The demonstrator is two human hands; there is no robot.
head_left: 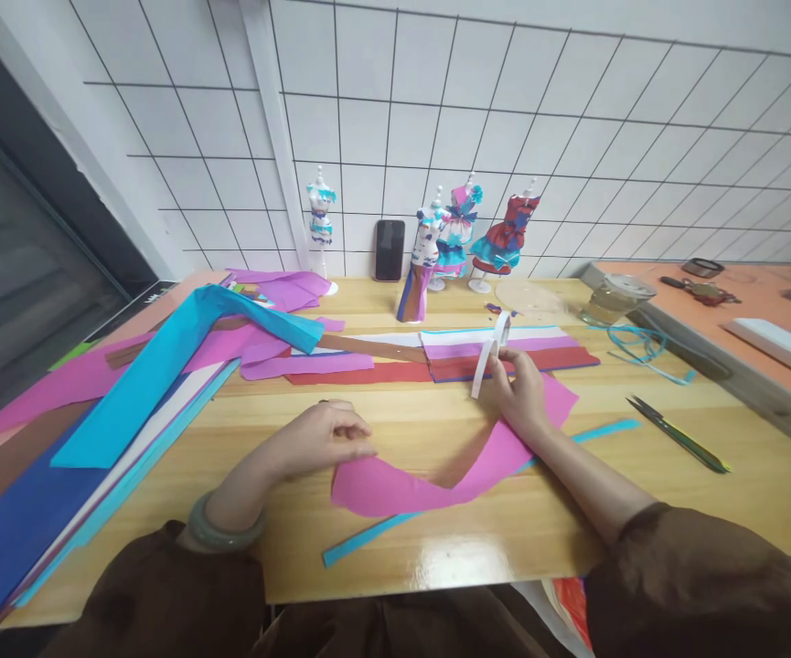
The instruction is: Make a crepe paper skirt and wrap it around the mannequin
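A curved pink paper strip [436,489] lies across the wooden table in front of me. Its left end meets the fingertips of my left hand [326,434], whose fingers are bent together over it; what they grip there is hard to make out. My right hand [522,393] pinches a roll of white tape [503,329], with a loose length of tape hanging down beside the thumb. The pink strip's right end passes beneath my right hand and wrist. A narrow blue strip [368,539] runs under the pink one and shows again right of my forearm.
Coloured paper sheets [138,388] cover the left side. Striped strips [511,352], small dressed mannequins [505,233] and a phone [390,249] stand or lie behind. Black-and-green scissors [683,437], blue cord [642,347] and a glass jar [615,297] are at right.
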